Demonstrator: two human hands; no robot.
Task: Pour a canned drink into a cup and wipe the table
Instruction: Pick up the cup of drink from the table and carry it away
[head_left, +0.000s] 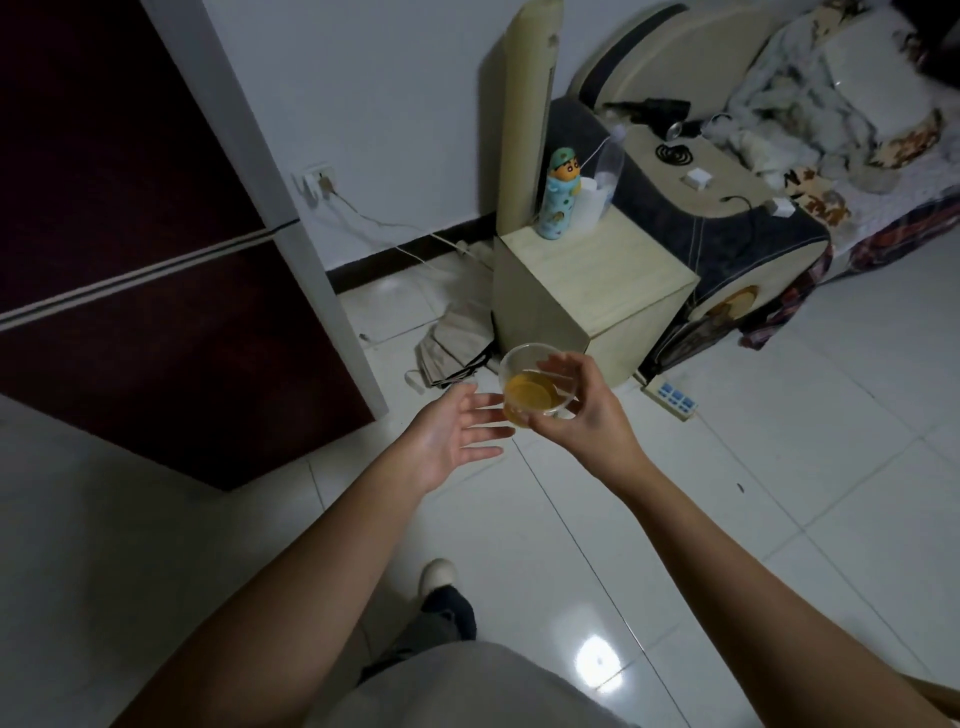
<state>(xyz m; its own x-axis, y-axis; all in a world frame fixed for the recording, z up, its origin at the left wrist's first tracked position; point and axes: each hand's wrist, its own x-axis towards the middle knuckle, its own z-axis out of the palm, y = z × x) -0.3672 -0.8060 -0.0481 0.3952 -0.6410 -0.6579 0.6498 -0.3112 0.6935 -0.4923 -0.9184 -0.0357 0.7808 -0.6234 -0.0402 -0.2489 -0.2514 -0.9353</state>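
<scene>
Two hands meet above the tiled floor (675, 519). At 3 o'clock of the clear cup (537, 387), the right hand (584, 410) grips it, orange drink inside; at 9 o'clock, the left hand (454, 434) spreads flat, fingertips touching glass.

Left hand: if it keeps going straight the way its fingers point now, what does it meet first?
Most likely the clear cup of orange drink, gripped by the right hand. The left hand is open, fingertips almost at the cup's side, though depth is unclear.
</scene>
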